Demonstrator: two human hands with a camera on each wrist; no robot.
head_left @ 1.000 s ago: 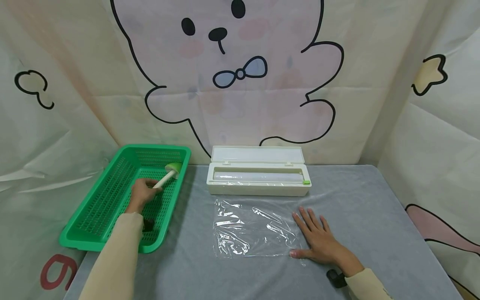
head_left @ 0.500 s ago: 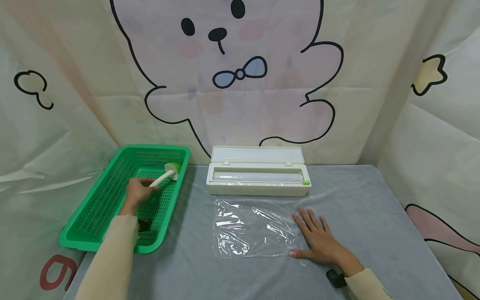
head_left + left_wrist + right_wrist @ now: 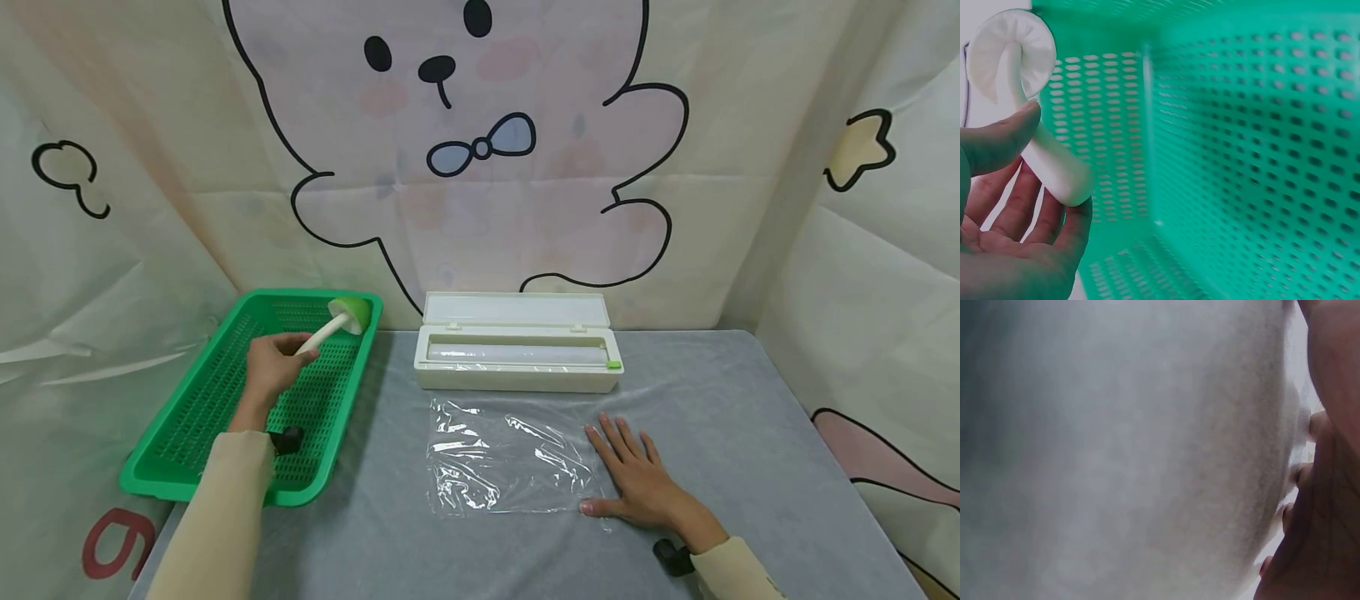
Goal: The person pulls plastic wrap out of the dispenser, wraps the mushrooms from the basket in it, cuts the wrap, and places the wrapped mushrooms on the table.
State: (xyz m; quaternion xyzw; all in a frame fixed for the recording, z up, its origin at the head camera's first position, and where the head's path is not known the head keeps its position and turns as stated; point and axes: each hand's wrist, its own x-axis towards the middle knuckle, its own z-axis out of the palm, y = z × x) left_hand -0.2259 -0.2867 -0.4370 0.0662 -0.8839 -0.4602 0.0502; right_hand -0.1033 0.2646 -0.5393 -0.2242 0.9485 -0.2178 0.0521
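Grey cloth covers the tabletop (image 3: pixel 750 400), and on it the biggest pieces set the working room: the green perforated basket (image 3: pixel 195 433) at the left edge and the white cling-film dispenser (image 3: pixel 517 367) at the back, its lid standing open and the roll showing inside. Just in front of the dispenser lies 1 cut sheet of cling film (image 3: pixel 502 458), crinkled and flat on the cloth. The right hand (image 3: pixel 637 483) rests on the sheet's right edge with all its fingers spread and straight, palm down, which pins the film; a firm, even press there looks worth holding, since so light a sheet would likely drift or fold at any draught or brush. The left hand (image 3: pixel 272 367) is over the basket, thumb and fingers pinching the white stem of a toy mushroom (image 3: pixel 337 321) with a green cap; the mushroom is lifted, tilted cap-away, near the basket's far right corner. The wrist view shows the stem (image 3: pixel 1047 162) caught between thumb tip and the pads of the fingers near its lower end. That low pinch leaves the cap free to swing, so a grip nearer the middle of the stem would probably be steadier, and the cap needs to pass over the basket's rim without catching it.
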